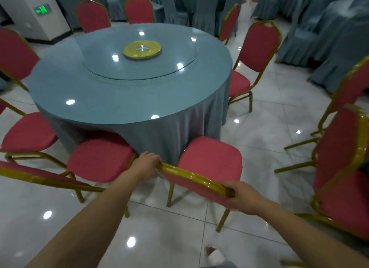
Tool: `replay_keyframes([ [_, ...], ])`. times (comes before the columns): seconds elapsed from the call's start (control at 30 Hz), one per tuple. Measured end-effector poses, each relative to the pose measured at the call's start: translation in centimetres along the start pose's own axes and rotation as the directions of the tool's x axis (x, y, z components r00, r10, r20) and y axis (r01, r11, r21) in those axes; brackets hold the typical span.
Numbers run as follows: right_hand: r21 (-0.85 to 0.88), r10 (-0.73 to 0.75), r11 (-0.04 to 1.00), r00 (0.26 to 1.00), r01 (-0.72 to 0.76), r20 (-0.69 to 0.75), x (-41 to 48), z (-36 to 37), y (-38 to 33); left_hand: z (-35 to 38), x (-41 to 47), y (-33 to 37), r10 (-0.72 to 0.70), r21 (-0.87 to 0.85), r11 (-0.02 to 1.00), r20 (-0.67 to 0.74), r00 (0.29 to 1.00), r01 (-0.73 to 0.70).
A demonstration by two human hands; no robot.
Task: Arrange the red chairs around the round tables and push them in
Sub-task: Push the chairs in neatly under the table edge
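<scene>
Ten red chairs counted, some cut off at the frame edges; one round table (111, 108); two hands. The held red padded chair with glossy gold metal tube frame (209, 160) stands at the table's near edge, seat front just beside the hanging cloth, between a neighbouring red chair (99, 160) and another (339, 168) well off to the right. Left hand (146, 166) has its fingers curled over the left end of the backrest's top rail; right hand (245, 198) wraps the right end. Table: grey-blue draped cloth, a glass turntable (119, 68) and a yellow-green round hub (129, 50). Glossy white tile floor (269, 118). White slipper (215, 253) at the bottom.
</scene>
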State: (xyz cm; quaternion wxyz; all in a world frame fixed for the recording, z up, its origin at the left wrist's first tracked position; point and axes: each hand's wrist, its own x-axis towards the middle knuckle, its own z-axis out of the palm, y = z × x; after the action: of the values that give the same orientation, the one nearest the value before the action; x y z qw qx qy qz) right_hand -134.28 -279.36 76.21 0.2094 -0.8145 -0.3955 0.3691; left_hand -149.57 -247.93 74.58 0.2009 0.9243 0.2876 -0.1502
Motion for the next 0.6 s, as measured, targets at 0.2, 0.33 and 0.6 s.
replay_keyframes([
  [0.2,-0.223,0.142,0.967,0.987,-0.122,0.077,-7.0,-2.4,5.3,7.9,-7.3,3.5,0.227,-0.184,0.955,-0.059,0.972,-0.234],
  [0.33,-0.315,0.104,0.943,0.994,-0.105,-0.021,-9.2,-3.6,7.8,11.0,-9.8,5.6,0.347,-0.107,0.929,-0.092,0.933,-0.355],
  [0.6,-0.476,0.098,0.872,0.993,-0.114,-0.06,-6.1,-9.7,12.8,11.8,-7.5,11.5,0.392,0.013,0.92,-0.061,0.918,-0.392],
])
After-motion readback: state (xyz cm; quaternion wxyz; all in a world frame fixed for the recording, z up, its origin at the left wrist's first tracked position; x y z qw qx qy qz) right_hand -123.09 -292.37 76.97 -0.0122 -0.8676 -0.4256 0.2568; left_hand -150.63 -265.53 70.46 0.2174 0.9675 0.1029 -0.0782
